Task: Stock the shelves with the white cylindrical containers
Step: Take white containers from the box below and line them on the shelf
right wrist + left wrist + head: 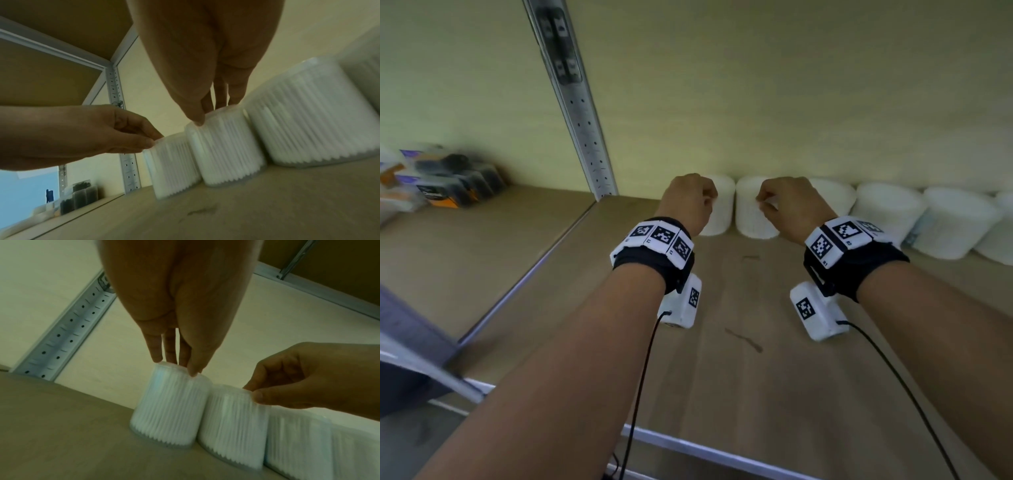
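Several white cylindrical containers stand in a row along the back wall of the wooden shelf (739, 370). My left hand (709, 198) pinches the top rim of the leftmost container (719, 219); in the left wrist view its fingertips (158, 359) and thumb sit on that container (170, 407). My right hand (765, 200) pinches the top of the second container (751, 219), which touches the first. In the right wrist view the thumb and fingers (234, 101) close on its lid edge (226, 142). Both containers stand upright on the shelf.
More white containers (887, 212) continue to the right, close together. A perforated metal upright (582, 113) divides this bay from the left one, where dark boxed goods (448, 181) sit. Bare shelf board lies in front of the row, down to the metal front edge (705, 452).
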A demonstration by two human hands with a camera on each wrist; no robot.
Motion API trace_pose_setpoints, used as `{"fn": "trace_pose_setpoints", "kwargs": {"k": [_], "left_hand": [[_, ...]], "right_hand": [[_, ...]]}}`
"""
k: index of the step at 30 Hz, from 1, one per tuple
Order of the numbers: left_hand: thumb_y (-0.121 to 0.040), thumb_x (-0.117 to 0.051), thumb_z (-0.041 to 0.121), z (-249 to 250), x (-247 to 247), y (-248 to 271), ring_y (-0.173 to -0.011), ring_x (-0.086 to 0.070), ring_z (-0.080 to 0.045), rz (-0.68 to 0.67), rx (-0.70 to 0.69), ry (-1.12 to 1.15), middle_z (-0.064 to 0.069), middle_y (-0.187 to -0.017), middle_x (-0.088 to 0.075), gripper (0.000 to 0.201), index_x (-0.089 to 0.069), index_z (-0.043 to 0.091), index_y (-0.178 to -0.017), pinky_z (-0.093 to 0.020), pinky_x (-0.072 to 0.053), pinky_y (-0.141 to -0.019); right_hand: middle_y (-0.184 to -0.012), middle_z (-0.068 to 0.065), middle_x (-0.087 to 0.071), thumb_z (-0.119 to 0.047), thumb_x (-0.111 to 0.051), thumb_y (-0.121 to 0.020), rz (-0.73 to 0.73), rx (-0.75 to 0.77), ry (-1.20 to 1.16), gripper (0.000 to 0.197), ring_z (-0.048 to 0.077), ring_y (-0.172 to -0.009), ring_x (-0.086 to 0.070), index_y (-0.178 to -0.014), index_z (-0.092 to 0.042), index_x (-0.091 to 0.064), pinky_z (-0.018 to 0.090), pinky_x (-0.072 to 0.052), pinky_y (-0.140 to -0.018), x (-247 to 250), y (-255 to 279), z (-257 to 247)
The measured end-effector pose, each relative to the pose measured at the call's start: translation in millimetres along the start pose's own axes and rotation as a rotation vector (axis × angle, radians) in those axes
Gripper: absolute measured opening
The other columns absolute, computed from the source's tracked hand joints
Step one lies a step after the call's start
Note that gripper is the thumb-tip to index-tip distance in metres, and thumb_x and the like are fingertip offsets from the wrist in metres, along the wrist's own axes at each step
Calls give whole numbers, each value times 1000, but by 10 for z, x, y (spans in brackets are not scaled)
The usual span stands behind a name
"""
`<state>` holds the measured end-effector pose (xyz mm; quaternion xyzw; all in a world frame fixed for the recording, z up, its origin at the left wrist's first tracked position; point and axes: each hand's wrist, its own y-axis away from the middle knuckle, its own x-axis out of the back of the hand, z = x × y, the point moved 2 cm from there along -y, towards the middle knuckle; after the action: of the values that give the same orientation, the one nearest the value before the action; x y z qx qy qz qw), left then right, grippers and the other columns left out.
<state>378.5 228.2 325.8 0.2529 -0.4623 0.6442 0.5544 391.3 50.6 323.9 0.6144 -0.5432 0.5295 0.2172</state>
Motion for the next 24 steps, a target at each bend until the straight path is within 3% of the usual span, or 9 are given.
{"fn": "trace_pose_setpoints", "kwargs": {"k": [4, 8, 12, 15, 19, 21, 24], "left_hand": [[-86, -54, 5, 15, -39, -47, -123, -50, -23, -120, -13, -16, -9, -133, -53, 41, -56, 9, -126, -27, -40, -100], [-87, -57, 13, 13, -6, -36, -135, -39, -22, -234, -11, -59, -6, -146, -41, 56, -41, 11, -141, -28, -31, -109], [-91, -57, 20, 44, 20, 80, -140, -30, -22, -282, 3, -36, -5, -154, -29, 63, -30, 12, -146, -27, -25, -112], [-92, -56, 22, 158, 64, 259, -136, -36, -24, -223, 2, -3, -9, -150, -33, 60, -31, 11, -145, -29, -29, -109], [-90, -58, 24, 402, 180, 628, -127, -45, -24, -192, -21, 52, -10, -141, -44, 54, -41, 12, -140, -27, -36, -102], [-88, -60, 23, 542, 221, 869, -122, -49, -21, -195, -40, 69, -9, -136, -49, 51, -46, 13, -136, -22, -37, -94], [-87, -61, 25, 740, 214, 1240, -116, -53, -17, -216, -34, 110, -4, -129, -54, 46, -51, 16, -130, -22, -38, -90]], "right_hand": [[-116, 16, -67, -11, -51, -95, 40, -34, -26, 24, 30, -106, -61, -111, -2, -66, 38, -48, -92, -4, 2, 33], [-129, 13, -61, -12, -52, -95, -20, -60, -48, 35, 27, -116, -57, -129, -6, -58, 29, -40, -100, 45, 117, 11], [-122, 14, -61, -16, -55, -92, 15, -79, -56, 37, 26, -109, -57, -129, -11, -57, 27, -42, -94, 188, 379, -53], [-121, 12, -62, -17, -57, -90, 1, -92, -29, 35, 25, -113, -57, -125, -12, -60, 32, -45, -96, 351, 669, -130], [-122, 5, -64, -14, -56, -89, 5, -108, -46, 33, 20, -114, -58, -122, -14, -63, 20, -40, -90, 555, 1115, -233], [-123, 3, -65, -15, -56, -89, 23, -117, -47, 32, 17, -114, -58, -120, -15, -64, 20, -39, -88, 637, 1340, -267], [-120, 2, -65, -18, -59, -87, 30, -131, -39, 30, 17, -110, -59, -116, -17, -65, 23, -42, -89, 696, 1658, -275]]}}
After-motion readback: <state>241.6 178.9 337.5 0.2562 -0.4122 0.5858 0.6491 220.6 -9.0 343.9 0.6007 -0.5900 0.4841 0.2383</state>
